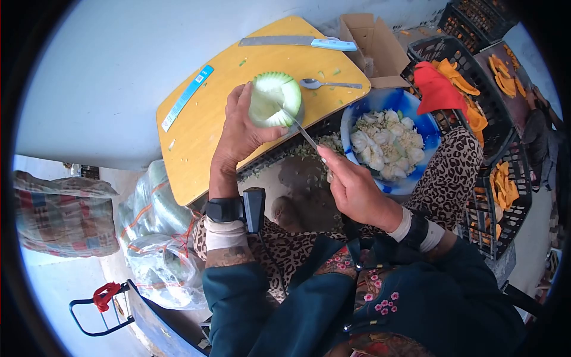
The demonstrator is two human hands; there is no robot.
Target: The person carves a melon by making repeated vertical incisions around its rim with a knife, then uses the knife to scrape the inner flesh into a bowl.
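A hollowed pale green melon (pixel 290 94) with a notched upper rim is held near the front edge of the yellow board (pixel 220 113). Around its left side and bottom my left hand (pixel 241 128) is wrapped. My right hand (pixel 357 187) grips a small knife (pixel 305 134) by its handle, and the blade reaches to the melon's lower right rim. A metal spoon (pixel 333 84) lies on the board to the right of the melon. Farther back lies a long knife with a light blue handle (pixel 333 44). On the left is a blue strip (pixel 189 96).
A blue and white basin (pixel 431 128) holds scooped melon pulp. Behind it stands an open cardboard box (pixel 386 50). Black crates (pixel 496 113) with orange pieces and a red cloth (pixel 437 89) are at the right. Plastic bags (pixel 160 256) of green melons lie at the left.
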